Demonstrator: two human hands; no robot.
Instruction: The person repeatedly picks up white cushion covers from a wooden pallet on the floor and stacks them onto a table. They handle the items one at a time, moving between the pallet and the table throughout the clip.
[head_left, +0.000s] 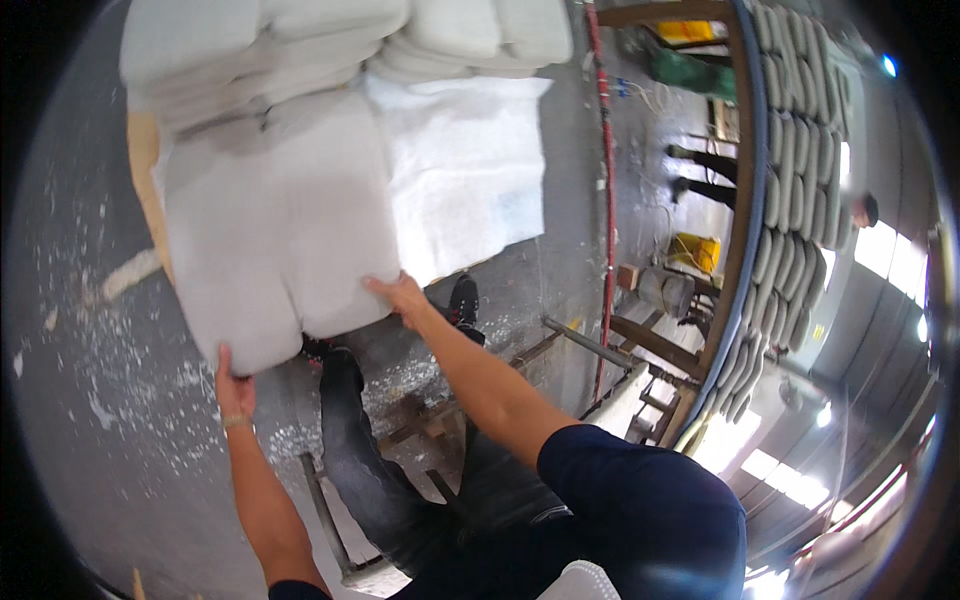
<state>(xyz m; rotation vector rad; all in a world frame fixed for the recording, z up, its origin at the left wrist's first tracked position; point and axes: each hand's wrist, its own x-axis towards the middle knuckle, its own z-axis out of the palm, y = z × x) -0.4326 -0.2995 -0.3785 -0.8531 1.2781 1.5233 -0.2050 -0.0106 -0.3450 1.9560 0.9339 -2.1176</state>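
Observation:
Two pale grey-white seat-shaped foam pads (270, 200) lie side by side, a narrow seam between them. The rounded near left corner is gripped by my left hand (234, 388), its fingers wrapped along the edge. My right hand (402, 298) pinches the near right edge, with a finger on the top face; the parts of both hands under the pads are hidden. A white sheet (465, 170) spreads flat to the right of the pads, partly beneath them. Beyond my hands rise stacks of similar pads (445, 30).
Tan board (145, 190) shows under the pads' left side, on a grey floor (80, 300) speckled with white scraps. A metal bar (590, 342) juts out on my right. Farther right stand a wooden frame (745, 170), rows of stacked pads (790, 180) and another person's legs (715, 178).

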